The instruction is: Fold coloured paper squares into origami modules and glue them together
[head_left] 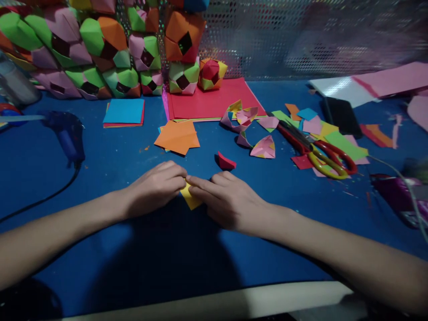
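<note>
A small yellow paper piece point(191, 197) lies between my two hands on the blue table. My left hand point(157, 183) has its fingers closed at the paper's upper left edge. From the other side my right hand point(229, 196) grips the same paper, its index finger near the left fingertips. Just beyond my right hand sits a small folded red piece point(226, 161). Orange paper pieces point(179, 137) lie stacked behind my hands, and pink folded pieces point(264, 147) rest farther right. My fingers hide part of the yellow paper.
Folded paper balls point(92, 80) line the back left. Red sheets point(214, 100) and a blue-topped paper stack point(124, 111) lie before them. At left is a glue gun point(68, 133) with a cable. Scissors point(327, 162), paper scraps and a black phone point(341, 117) are at right.
</note>
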`<state>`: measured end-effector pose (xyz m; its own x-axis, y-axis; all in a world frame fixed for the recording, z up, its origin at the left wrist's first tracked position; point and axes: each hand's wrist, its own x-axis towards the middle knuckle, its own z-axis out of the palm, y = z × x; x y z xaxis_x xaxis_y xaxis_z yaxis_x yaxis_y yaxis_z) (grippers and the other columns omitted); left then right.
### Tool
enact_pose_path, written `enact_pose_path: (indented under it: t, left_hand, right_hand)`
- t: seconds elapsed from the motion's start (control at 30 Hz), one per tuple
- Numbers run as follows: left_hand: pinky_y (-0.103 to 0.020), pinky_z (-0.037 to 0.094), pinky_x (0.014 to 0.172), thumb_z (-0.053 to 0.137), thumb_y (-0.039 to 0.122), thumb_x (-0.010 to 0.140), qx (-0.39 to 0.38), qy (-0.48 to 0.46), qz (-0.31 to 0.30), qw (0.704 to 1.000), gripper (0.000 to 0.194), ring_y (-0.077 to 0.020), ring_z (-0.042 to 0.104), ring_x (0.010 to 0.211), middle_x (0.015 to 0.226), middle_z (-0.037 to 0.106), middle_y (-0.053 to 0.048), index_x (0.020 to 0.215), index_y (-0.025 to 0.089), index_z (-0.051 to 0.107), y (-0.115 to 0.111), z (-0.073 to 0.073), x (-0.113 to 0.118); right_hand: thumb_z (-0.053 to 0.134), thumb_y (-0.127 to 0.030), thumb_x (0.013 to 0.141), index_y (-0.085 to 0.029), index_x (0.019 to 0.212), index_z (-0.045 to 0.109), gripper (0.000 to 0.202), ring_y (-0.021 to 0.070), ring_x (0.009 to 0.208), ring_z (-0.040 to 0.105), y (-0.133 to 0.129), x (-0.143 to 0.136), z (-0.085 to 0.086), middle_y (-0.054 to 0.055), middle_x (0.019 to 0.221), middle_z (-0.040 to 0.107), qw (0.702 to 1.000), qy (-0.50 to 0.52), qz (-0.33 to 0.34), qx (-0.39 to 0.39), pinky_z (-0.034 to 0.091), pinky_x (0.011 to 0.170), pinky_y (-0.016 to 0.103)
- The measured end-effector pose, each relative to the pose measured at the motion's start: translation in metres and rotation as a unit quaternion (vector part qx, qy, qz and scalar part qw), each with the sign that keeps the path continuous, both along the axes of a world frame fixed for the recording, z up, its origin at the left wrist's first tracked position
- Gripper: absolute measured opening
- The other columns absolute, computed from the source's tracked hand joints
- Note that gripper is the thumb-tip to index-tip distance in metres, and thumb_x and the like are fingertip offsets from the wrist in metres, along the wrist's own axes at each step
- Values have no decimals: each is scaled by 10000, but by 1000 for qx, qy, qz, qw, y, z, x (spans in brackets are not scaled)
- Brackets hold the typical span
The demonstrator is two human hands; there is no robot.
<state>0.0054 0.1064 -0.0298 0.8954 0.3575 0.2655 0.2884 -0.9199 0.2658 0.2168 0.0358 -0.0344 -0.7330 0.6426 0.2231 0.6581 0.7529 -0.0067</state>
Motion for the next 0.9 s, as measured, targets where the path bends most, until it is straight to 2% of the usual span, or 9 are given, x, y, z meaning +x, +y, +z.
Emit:
enact_pose_path:
  t: [0.13, 0.23, 0.33, 0.43, 0.57, 0.77, 0.9]
  left_hand:
    - [-263, 431, 731, 403, 118, 878, 49, 52, -15, 997, 190, -150, 534, 800, 876, 632, -58, 800, 157, 572, -6, 3, 0]
    - [-270, 418, 649, 394, 121, 879, 129, 100, -17, 986, 219, -148, 508, 665, 747, 611, -45, 739, 160, 557, -8, 9, 0]
    - [-278, 396, 590, 405, 116, 866, 184, 127, -4, 975, 202, -158, 492, 614, 685, 586, -42, 752, 162, 566, -8, 14, 0]
    - [-275, 378, 564, 410, 120, 857, 202, 138, 32, 969, 195, -158, 493, 608, 676, 573, -39, 750, 169, 566, -5, 15, -3]
    - [-272, 395, 593, 398, 144, 870, 179, 93, 67, 977, 199, -159, 520, 644, 678, 573, -37, 790, 164, 578, 2, 8, -6]
    - [-281, 445, 722, 402, 183, 890, 78, -20, 126, 989, 202, -173, 591, 814, 883, 636, -85, 1024, 143, 548, 8, 7, -9]
    - [-233, 433, 648, 381, 235, 912, 62, -3, 151, 986, 185, -137, 598, 719, 823, 645, -49, 926, 161, 551, 9, 11, -11]
  right_hand:
    - [415, -116, 835, -136, 1057, 590, 284, 174, 701, 430, 0, -2, 1, 86, 1161, 590, 1000, -13, -12, -4, 299, 619, 329]
    - [390, -115, 865, -121, 926, 626, 243, 167, 660, 457, -5, 0, 9, 88, 909, 654, 999, -20, -42, 4, 293, 622, 320]
    - [418, -97, 830, -123, 773, 623, 215, 159, 588, 456, -10, 8, 18, 72, 680, 618, 998, -45, -47, 15, 263, 601, 323]
    - [427, -95, 811, -143, 686, 589, 210, 150, 572, 463, -9, 17, 24, 67, 653, 612, 997, -62, -37, 6, 252, 604, 326]
    - [411, -124, 833, -148, 719, 593, 216, 154, 622, 498, -4, 24, 28, 58, 665, 621, 998, -50, -21, -17, 268, 631, 319]
    - [441, -204, 864, -133, 902, 608, 185, 173, 737, 543, -2, 19, 28, 72, 794, 626, 996, 0, -87, -22, 292, 644, 307]
    - [475, -231, 872, -147, 931, 605, 166, 170, 775, 543, 1, 13, 15, 68, 839, 623, 996, 14, -91, -19, 308, 647, 296]
